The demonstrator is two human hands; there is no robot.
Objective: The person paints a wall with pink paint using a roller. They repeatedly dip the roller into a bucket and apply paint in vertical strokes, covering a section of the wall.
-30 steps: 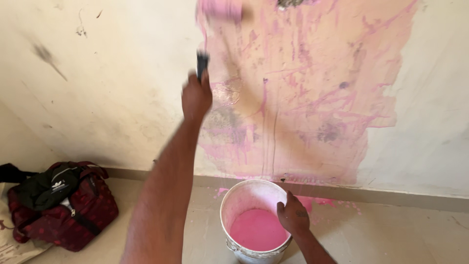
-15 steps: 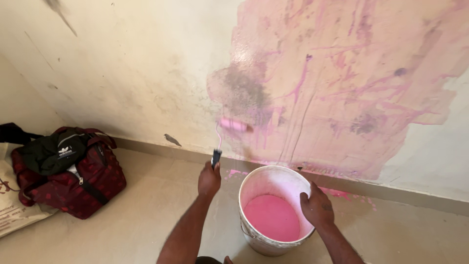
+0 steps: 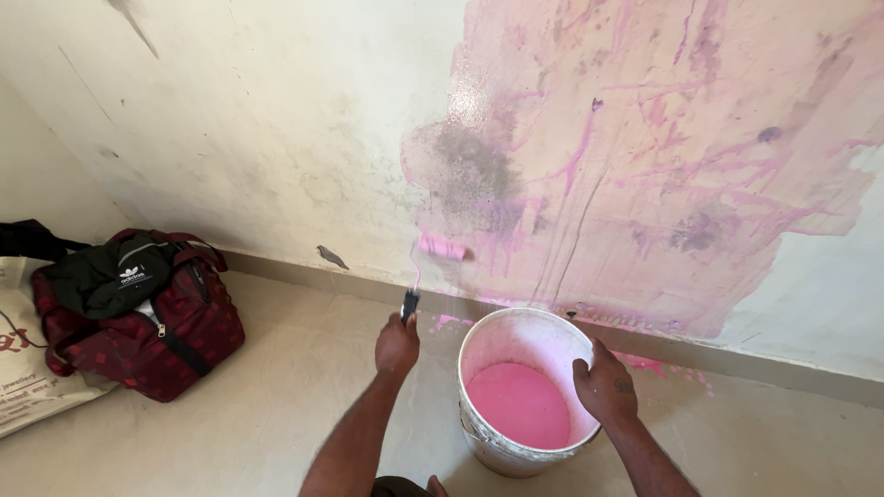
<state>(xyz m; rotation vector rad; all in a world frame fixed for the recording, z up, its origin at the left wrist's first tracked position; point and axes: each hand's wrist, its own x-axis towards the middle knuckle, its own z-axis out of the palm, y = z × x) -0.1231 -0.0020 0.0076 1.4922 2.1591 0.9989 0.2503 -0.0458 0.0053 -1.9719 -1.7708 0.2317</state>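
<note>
Nearest, the right hand (image 3: pixel 605 385) grips the rim of a white bucket (image 3: pixel 516 340) of pink paint on the floor. Left of it, the left hand (image 3: pixel 397 345) clasps a paint roller (image 3: pixel 440 248) held against the far pink-streaked wall (image 3: pixel 645 138).

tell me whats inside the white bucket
The white bucket holds pink paint, filling its lower part; pink smears coat the inner wall. The right hand grips the rim. Anything beneath the paint surface is hidden.
</note>
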